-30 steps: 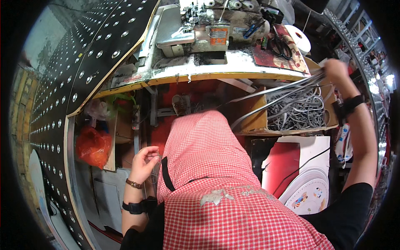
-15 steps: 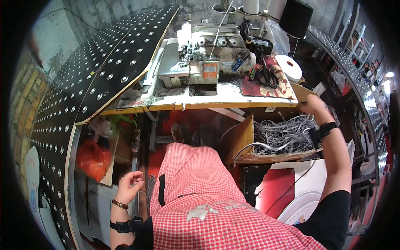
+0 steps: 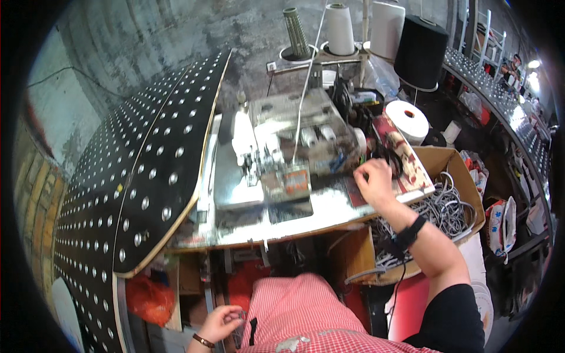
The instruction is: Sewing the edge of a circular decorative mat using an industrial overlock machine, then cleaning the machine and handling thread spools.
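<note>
My right hand [image 3: 375,181] is over the right part of the sewing machine table [image 3: 329,206], beside the machine's right end. Its fingers are loosely bent, and nothing shows in them. Black-handled scissors [image 3: 395,160] lie just behind it on a red patterned board [image 3: 414,170], partly hidden by the hand. The sewing machine [image 3: 306,132], an overlock type, stands at the table's middle, with a light thread coming down to it. My left hand [image 3: 222,322] hangs low beside my red checked apron [image 3: 300,306], fingers half curled and apart, with nothing visible in it.
Thread cones, including a black one [image 3: 421,53], stand behind the machine. A white thread roll [image 3: 407,122] sits at its right. Below my right forearm, a cardboard box [image 3: 474,194] holds grey cord [image 3: 450,209]. A black studded panel [image 3: 159,159] rises at left; an orange bag [image 3: 150,300] hangs underneath.
My right hand has moved from above the cord box leftward onto the table beside the machine. My left hand sits lower in view. The view has tilted up, showing more of the wall and cones.
</note>
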A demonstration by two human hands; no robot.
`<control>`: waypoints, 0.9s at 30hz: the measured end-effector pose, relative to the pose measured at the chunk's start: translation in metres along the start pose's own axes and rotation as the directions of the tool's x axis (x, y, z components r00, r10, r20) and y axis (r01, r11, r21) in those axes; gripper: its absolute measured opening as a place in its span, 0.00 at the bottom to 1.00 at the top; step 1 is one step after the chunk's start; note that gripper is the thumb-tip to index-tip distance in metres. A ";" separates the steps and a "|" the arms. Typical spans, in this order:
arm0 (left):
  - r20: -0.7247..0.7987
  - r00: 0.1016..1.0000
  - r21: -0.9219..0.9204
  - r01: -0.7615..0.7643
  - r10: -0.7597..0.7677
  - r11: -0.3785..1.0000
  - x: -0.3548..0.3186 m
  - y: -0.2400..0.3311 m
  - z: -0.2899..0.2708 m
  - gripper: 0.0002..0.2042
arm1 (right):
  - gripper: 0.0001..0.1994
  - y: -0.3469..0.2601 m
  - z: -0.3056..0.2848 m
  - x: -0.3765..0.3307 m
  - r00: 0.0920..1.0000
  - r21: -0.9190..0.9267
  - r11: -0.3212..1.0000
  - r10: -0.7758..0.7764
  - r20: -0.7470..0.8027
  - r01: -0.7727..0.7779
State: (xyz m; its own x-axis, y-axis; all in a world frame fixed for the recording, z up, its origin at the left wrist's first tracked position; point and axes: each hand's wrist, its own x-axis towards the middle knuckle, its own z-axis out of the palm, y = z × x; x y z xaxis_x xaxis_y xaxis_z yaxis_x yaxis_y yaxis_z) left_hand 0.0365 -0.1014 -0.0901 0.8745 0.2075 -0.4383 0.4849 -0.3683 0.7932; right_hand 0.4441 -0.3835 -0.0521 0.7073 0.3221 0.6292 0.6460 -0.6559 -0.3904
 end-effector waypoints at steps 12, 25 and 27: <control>0.413 0.907 -0.072 -0.060 0.084 0.996 0.087 0.113 -0.072 0.19 | 0.12 -0.042 0.020 0.025 0.906 0.180 0.889 0.421 0.035 -0.420; -0.103 0.680 0.032 -0.728 0.726 0.685 0.337 0.472 -0.226 0.30 | 0.11 -0.063 -0.037 0.037 0.644 -0.228 0.873 0.476 0.600 -0.432; -0.143 0.650 0.330 -0.680 0.747 0.655 0.385 0.506 -0.208 0.42 | 0.11 -0.061 -0.053 0.023 0.591 -0.244 0.875 0.467 0.658 -0.419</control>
State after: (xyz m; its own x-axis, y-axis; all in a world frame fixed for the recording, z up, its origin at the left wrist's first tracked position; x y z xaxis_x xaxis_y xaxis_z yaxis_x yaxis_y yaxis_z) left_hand 0.6183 -0.0189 0.2303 0.9298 -0.0110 0.3680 -0.2763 -0.6812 0.6779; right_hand 0.4058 -0.3720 0.0224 0.9085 0.3331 -0.2522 0.1986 -0.8753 -0.4409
